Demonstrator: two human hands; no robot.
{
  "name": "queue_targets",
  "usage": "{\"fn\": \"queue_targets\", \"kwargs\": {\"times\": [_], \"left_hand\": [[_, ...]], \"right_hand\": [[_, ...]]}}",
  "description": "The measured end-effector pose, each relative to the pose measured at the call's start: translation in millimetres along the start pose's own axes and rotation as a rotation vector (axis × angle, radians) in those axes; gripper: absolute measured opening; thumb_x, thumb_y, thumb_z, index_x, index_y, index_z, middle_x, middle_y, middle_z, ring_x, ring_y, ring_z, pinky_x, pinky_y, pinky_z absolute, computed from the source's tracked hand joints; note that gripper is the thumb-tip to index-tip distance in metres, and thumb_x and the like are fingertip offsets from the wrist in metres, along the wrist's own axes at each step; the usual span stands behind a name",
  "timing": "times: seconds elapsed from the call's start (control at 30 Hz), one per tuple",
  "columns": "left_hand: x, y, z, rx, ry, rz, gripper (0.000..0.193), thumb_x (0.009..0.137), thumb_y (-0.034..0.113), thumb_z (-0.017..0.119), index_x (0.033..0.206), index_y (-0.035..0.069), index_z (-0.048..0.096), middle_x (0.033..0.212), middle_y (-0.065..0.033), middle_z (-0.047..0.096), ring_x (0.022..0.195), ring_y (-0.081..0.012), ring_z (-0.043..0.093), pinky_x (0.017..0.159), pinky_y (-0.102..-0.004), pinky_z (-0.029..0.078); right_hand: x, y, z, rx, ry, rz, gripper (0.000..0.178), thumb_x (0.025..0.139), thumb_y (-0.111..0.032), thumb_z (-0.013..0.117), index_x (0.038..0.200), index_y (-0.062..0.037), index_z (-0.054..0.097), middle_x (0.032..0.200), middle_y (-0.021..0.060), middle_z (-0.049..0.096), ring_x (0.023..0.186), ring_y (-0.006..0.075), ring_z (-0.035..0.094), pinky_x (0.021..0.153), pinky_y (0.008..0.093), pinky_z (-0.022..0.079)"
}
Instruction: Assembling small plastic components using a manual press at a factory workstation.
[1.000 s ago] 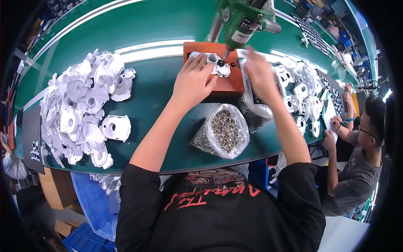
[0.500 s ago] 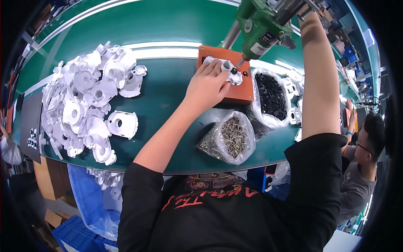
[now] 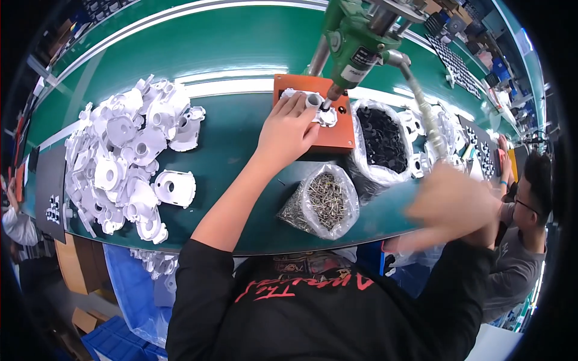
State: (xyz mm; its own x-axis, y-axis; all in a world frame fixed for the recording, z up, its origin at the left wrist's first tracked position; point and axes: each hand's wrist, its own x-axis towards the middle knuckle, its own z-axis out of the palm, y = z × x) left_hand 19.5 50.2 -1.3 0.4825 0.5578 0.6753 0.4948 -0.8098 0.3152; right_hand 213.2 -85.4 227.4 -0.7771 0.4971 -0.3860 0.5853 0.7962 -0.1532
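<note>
Left hand [image 3: 288, 129] fingers curled, pressing white plastic part [image 3: 313, 108] onto orange fixture [image 3: 337, 135] under green driver [image 3: 355, 42]; right hand [image 3: 451, 201] blurred, grip unreadable, near desk [image 3: 229, 138] front edge; screw bag [image 3: 322, 201] between hands.

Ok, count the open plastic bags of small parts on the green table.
2: bag of metal screws near the table's front edge; bag of black parts right of the orange fixture. Others may be hidden rightward.

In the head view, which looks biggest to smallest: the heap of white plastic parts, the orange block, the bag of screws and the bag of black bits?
1. Heap of white plastic parts, by far.
2. Bag of black bits and bag of screws: too alike to rank.
3. Orange block, partly hidden by the left hand.
</note>
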Motion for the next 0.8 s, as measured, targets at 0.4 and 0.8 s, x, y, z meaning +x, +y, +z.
{"fn": "queue_targets", "kwargs": {"times": [0.4, 0.8], "left_hand": [[9.8, 5.6, -4.0, -0.253, -0.184, -0.265, 0.048, 0.079, 0.023, 0.066, 0.117, -0.002, 0.051, 0.117, -0.0228, 0.059, 0.116, -0.0372, 0.053, 0.101, -0.0428, 0.04], [56.0, -19.9, 0.7, 0.061, -0.489, -0.127, 0.052, 0.08, 0.04, 0.062, 0.119, 0.008, 0.052, 0.135, -0.0177, 0.046, 0.135, -0.0395, 0.03, 0.112, -0.0499, 0.02]], "right_hand": [[-19.0, 30.9, 0.5, 0.867, 0.88, -0.049, 0.068, 0.093, -0.057, 0.04, 0.051, -0.0062, 0.057, 0.052, 0.0049, 0.059, 0.041, 0.017, 0.052, 0.041, 0.0309, 0.037], [40.6, 227.3, 10.6, 1.671, 1.309, 0.034, 0.063, 0.09, -0.058, 0.046, 0.119, -0.0027, 0.055, 0.102, 0.0086, 0.066, 0.09, 0.0254, 0.063, 0.078, 0.0351, 0.051]]}}
